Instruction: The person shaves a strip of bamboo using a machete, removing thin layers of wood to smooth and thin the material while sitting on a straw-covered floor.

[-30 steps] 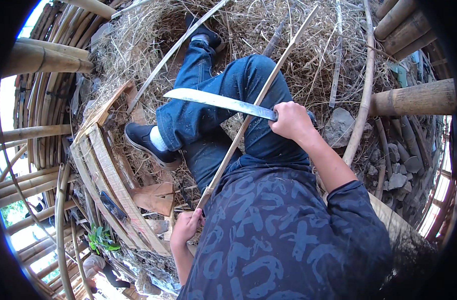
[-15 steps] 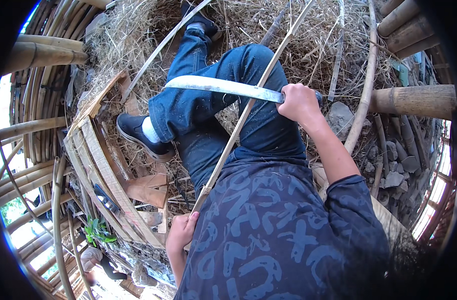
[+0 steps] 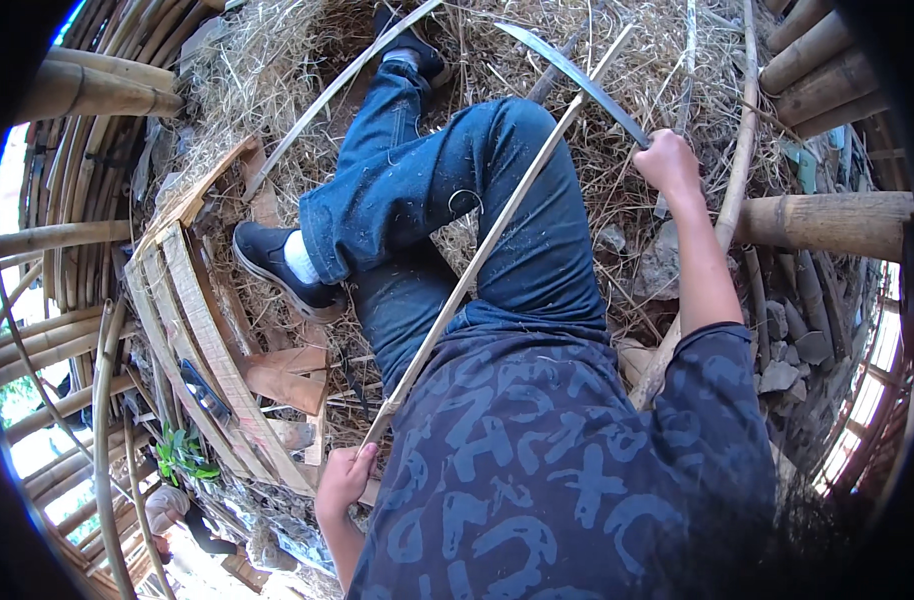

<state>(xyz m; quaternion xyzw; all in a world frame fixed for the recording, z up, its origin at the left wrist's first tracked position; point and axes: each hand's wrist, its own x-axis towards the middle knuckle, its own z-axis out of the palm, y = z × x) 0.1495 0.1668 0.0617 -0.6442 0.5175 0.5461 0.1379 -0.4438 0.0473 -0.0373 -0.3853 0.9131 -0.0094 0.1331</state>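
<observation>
A long thin bamboo strip [image 3: 489, 243] lies slantwise over my bent leg, from beside my waist up past the knee. My left hand [image 3: 345, 480] is closed on its lower end, thumb along the strip. My right hand [image 3: 667, 163] grips the handle of a machete [image 3: 579, 77], and the fingers hide most of that handle. The curved blade points up and left, crossing the strip near its far end; whether they touch I cannot tell. A thin curled shaving [image 3: 466, 193] sits on my jeans.
Dry straw and shavings [image 3: 247, 80] cover the ground around my feet. A slatted wooden frame [image 3: 199, 335] stands at left. Another strip [image 3: 342, 95] lies beyond my foot. Thick bamboo poles [image 3: 827, 218] and broken stones [image 3: 782, 375] are at right. Another person [image 3: 182, 510] is at lower left.
My right hand has swung the machete up and away, from across my thigh to the strip's far end. My left hand and the strip have shifted slightly down and left.
</observation>
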